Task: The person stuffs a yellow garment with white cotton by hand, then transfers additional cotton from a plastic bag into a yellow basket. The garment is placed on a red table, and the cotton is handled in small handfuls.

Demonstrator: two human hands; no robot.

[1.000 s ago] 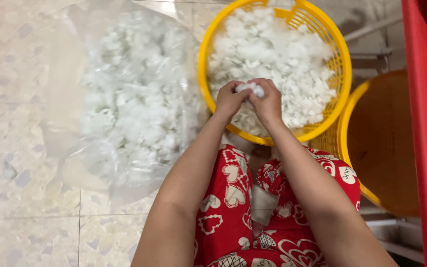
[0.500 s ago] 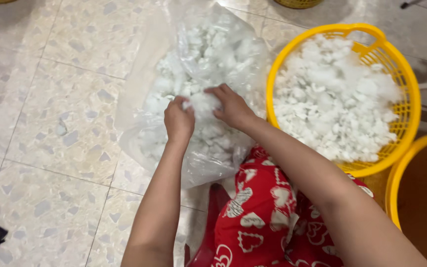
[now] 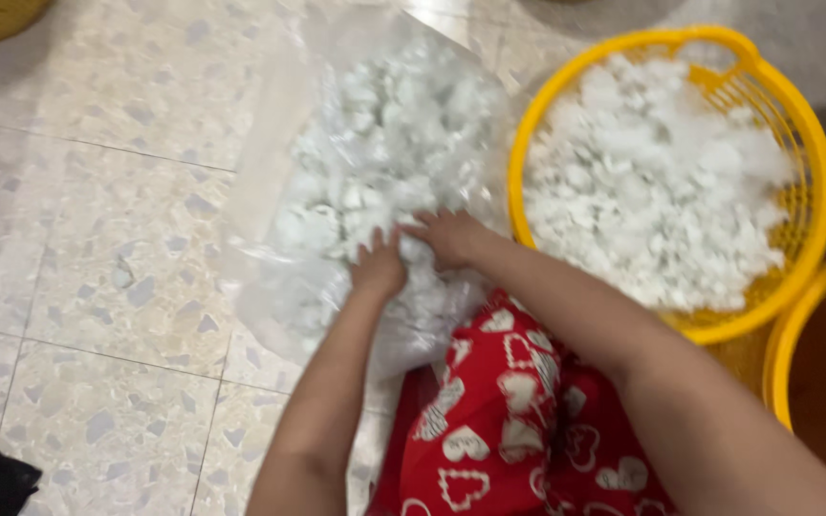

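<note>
Hands in view: two, a left hand (image 3: 378, 269) and a right hand (image 3: 451, 239). Clear plastic bags of white pieces: one (image 3: 384, 143). Yellow baskets: two, one full basket (image 3: 807, 143) of white pieces, one second basket (image 3: 786, 334) cut off at the right edge

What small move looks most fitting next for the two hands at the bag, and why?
Probably let go and draw back toward the yellow basket: both the left hand and right hand press into the white pieces at the clear bag's mouth, and the basket holds many more.
</note>
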